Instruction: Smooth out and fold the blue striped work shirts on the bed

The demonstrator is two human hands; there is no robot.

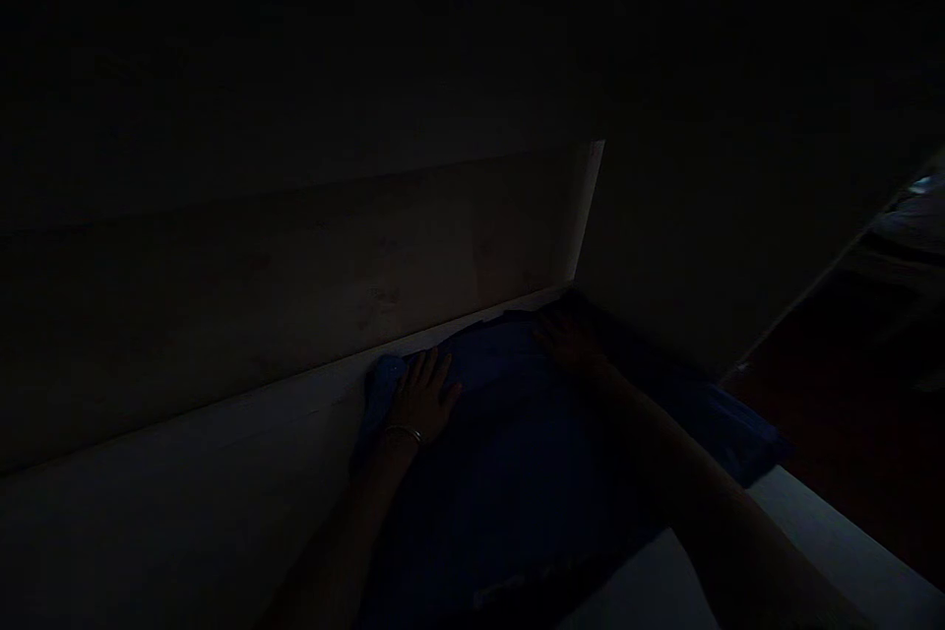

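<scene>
A dark blue piece of clothing (pixel 509 443), seemingly a shirt, lies spread over a pale surface in very dim light. One part like a sleeve (pixel 738 428) reaches out to the right. My left hand (pixel 424 396), with a thin bracelet at its wrist, rests flat on the cloth's upper left corner, fingers spread. Against the upper right part of the cloth lies my right hand (pixel 572 343); its fingers look stretched out, though shadow blurs them. Neither hand grips the cloth visibly.
The pale surface (pixel 184 502) runs along a back wall with a recessed panel (pixel 443 256). A dark side wall (pixel 686 236) closes the right. Beyond its edge are a dark reddish floor (pixel 849 394) and a whitish thing (pixel 919 217) too dim to name.
</scene>
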